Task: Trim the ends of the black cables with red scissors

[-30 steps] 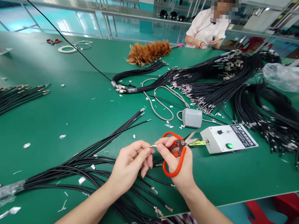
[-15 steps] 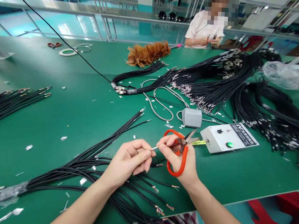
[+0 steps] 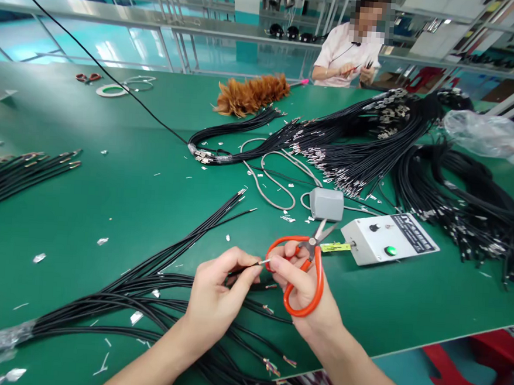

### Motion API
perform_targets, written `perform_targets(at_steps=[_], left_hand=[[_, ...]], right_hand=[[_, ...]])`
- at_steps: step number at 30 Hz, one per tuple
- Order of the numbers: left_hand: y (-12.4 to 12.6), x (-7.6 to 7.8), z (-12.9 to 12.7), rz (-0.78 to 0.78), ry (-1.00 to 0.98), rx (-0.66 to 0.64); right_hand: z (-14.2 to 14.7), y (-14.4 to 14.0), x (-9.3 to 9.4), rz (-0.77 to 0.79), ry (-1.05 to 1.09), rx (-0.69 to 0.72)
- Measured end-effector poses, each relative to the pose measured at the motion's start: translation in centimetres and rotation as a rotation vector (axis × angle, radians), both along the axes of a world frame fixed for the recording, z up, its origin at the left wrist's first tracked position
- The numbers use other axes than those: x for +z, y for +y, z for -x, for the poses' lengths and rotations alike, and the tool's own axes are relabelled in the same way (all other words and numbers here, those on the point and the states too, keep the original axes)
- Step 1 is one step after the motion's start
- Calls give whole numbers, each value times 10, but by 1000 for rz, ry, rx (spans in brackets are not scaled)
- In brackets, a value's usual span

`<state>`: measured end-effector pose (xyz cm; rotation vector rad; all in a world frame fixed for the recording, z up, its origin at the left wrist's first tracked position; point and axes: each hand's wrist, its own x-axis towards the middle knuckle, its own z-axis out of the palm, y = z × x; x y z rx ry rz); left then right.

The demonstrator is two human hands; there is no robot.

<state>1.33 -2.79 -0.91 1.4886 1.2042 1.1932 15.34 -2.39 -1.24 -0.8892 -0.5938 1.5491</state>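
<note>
My left hand point(image 3: 217, 295) pinches the end of a thin black wire point(image 3: 246, 266) between thumb and fingers. My right hand point(image 3: 307, 293) holds orange-handled scissors point(image 3: 307, 266) looped over its fingers, blades pointing up and right. Its thumb and forefinger touch the bare tip of that same wire. Both hands hover over a bundle of black wires point(image 3: 144, 293) that fans across the green table point(image 3: 119, 206) toward the near edge.
A white control box point(image 3: 390, 240) with a green button and a grey pedal point(image 3: 326, 203) lie just beyond the hands. Large black wire bundles point(image 3: 375, 142) fill the right side. A feather duster point(image 3: 250, 92) and a seated person point(image 3: 350, 52) are at the far edge.
Both hands have dropped slightly toward me, still joined at the wire tip. The scissors have tilted, with the handles swung lower and left.
</note>
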Motion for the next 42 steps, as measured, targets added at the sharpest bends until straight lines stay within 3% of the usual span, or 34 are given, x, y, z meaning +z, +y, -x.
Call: perform_targets(at_steps=[5, 8, 11, 16, 23, 28, 31, 36, 39, 42], left_hand=[[-3, -4, 0, -144, 89, 35], [-3, -5, -1, -148, 87, 52], [-3, -3, -1, 4, -13, 41], [1, 1, 2, 346, -258, -85], [5, -1, 7, 426, -381, -166], [6, -1, 7, 434, -437, -139], [6, 0, 8, 420, -442, -113], [5, 1, 7, 421, -428, -95], [4, 1, 5, 427, -402, -79], [4, 2, 4, 422, -362, -72]], right_hand=[[3, 0, -5, 146, 137, 62], [5, -1, -4, 139, 106, 53], [7, -2, -3, 50, 55, 14], [7, 6, -10, -180, -22, 12], [5, 17, -17, -369, -168, 43], [-3, 18, -6, -300, -353, 53], [-21, 16, 2, -223, -581, 182], [-46, 4, 16, -88, -1159, 566], [-45, 0, 24, -34, -1239, 747], [-41, 2, 28, -7, -1199, 834]])
